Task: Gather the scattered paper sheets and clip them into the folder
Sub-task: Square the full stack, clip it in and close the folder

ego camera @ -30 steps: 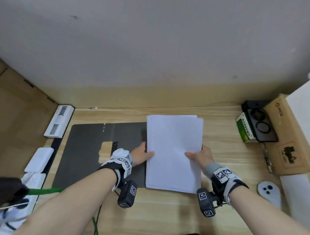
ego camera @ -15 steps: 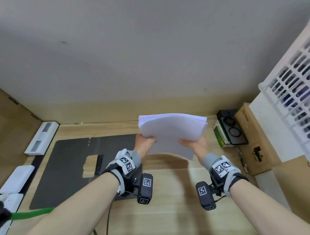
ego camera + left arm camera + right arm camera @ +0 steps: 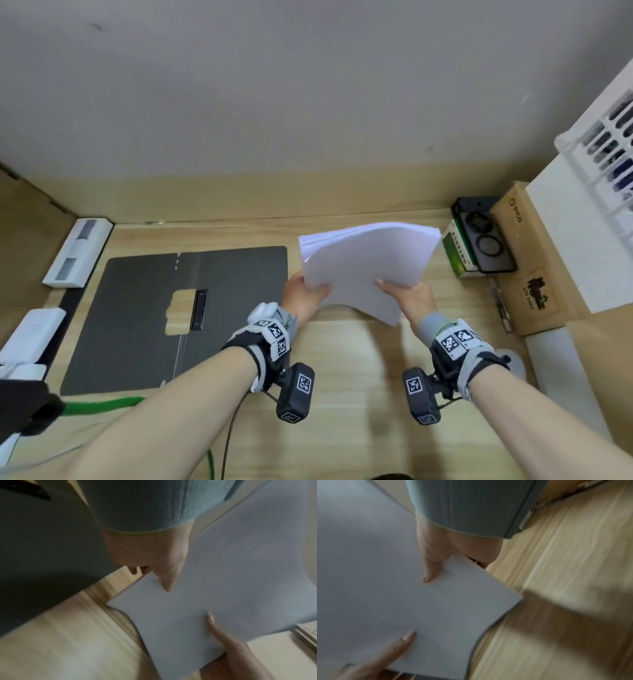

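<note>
A stack of white paper sheets (image 3: 368, 263) hangs above the wooden desk, right of the folder, its far edge fanned and raised. My left hand (image 3: 305, 296) pinches the stack's near left edge, thumb on top (image 3: 167, 584). My right hand (image 3: 409, 296) pinches the near right edge, thumb on top (image 3: 430, 573). The paper (image 3: 223, 588) fills both wrist views (image 3: 385, 588). The dark grey folder (image 3: 144, 308) lies open flat on the desk at the left. Its black clip (image 3: 198, 308) sits in the middle beside a cut-out.
Cardboard boxes (image 3: 527, 260), a green box (image 3: 457, 255) and a black device (image 3: 483, 236) stand at the right. A white basket (image 3: 609, 144) is at the far right. White adapters (image 3: 77, 251) line the left edge. A green cable (image 3: 102, 407) runs by my left arm.
The stack lay flat on the desk, overlapping the folder's right half; both hands have lifted it off and carried it slightly right, its far edge tilted up. The folder now lies uncovered.
</note>
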Demonstrator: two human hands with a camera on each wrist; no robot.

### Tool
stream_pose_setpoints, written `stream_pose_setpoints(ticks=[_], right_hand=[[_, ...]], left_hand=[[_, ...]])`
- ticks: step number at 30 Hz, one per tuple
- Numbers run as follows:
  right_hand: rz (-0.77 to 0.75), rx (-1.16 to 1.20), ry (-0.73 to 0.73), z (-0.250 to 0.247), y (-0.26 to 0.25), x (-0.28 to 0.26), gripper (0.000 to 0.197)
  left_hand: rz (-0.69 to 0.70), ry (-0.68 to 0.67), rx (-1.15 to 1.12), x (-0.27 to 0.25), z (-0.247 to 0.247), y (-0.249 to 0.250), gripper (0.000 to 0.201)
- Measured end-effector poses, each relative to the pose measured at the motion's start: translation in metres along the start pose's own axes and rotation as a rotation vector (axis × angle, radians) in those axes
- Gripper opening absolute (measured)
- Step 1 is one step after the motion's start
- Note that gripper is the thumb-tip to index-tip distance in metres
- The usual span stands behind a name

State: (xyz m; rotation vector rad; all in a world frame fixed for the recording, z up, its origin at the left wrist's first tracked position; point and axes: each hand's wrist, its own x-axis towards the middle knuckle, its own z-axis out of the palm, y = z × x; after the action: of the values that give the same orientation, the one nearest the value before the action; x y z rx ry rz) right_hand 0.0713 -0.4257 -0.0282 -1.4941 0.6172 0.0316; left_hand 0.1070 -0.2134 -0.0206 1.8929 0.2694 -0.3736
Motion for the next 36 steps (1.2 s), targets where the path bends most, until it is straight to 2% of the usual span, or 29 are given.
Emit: stream_pose_setpoints(ticks=[3, 8, 10, 13, 15, 18, 21, 24, 26, 27, 30, 31, 33, 34, 36], right_hand=[[0.063, 0.013, -0.002, 0.018, -0.005, -0.004, 0.017], [0.137, -0.083, -0.074, 0.046, 0.019, -0.012, 0.023], [0.182, -0.133, -0.118, 0.074, 0.034, -0.012, 0.030], [0.214, -0.170, -0.131, 0.106, 0.047, -0.015, 0.028], [0.228, -0.188, -0.120, 0.126, 0.053, -0.015, 0.023], [0.249, -0.221, -0.118, 0.161, 0.062, -0.013, 0.024], [0.265, -0.259, -0.111, 0.187, 0.068, -0.012, 0.024], [0.285, -0.261, -0.107, 0.207, 0.073, -0.012, 0.024], [0.287, -0.279, -0.115, 0.214, 0.076, -0.012, 0.028], [0.290, -0.292, -0.120, 0.219, 0.078, -0.011, 0.028], [0.307, -0.295, -0.127, 0.228, 0.080, -0.011, 0.029], [0.317, -0.294, -0.123, 0.231, 0.081, -0.010, 0.030], [0.328, -0.287, -0.124, 0.234, 0.082, -0.009, 0.029], [0.332, -0.281, -0.129, 0.235, 0.082, -0.009, 0.028], [0.344, -0.257, -0.130, 0.235, 0.082, -0.009, 0.025]], left_hand=[[-0.003, -0.028, 0.019, 0.002, -0.023, -0.007, 0.024], [-0.163, -0.196, 0.041, 0.001, -0.067, -0.040, 0.032], [-0.206, -0.196, 0.100, 0.003, -0.098, -0.060, 0.028], [-0.258, -0.176, 0.168, 0.009, -0.137, -0.084, 0.020], [-0.257, -0.127, 0.372, 0.015, -0.164, -0.095, 0.022], [-0.211, -0.061, 0.896, 0.030, -0.213, -0.116, 0.033], [-0.233, -0.105, 1.052, 0.045, -0.245, -0.133, 0.047], [-0.153, -0.179, 1.189, 0.054, -0.248, -0.134, 0.048], [-0.046, -0.196, 1.264, 0.059, -0.241, -0.128, 0.042], [-0.024, -0.249, 1.301, 0.061, -0.239, -0.124, 0.037], [-0.051, -0.418, 1.320, 0.065, -0.241, -0.121, 0.014], [-0.058, -0.470, 1.373, 0.067, -0.245, -0.123, 0.017], [-0.136, -0.518, 1.304, 0.070, -0.252, -0.122, 0.018], [-0.153, -0.518, 1.245, 0.070, -0.254, -0.122, 0.016], [-0.148, -0.521, 1.228, 0.077, -0.255, -0.127, 0.025]])
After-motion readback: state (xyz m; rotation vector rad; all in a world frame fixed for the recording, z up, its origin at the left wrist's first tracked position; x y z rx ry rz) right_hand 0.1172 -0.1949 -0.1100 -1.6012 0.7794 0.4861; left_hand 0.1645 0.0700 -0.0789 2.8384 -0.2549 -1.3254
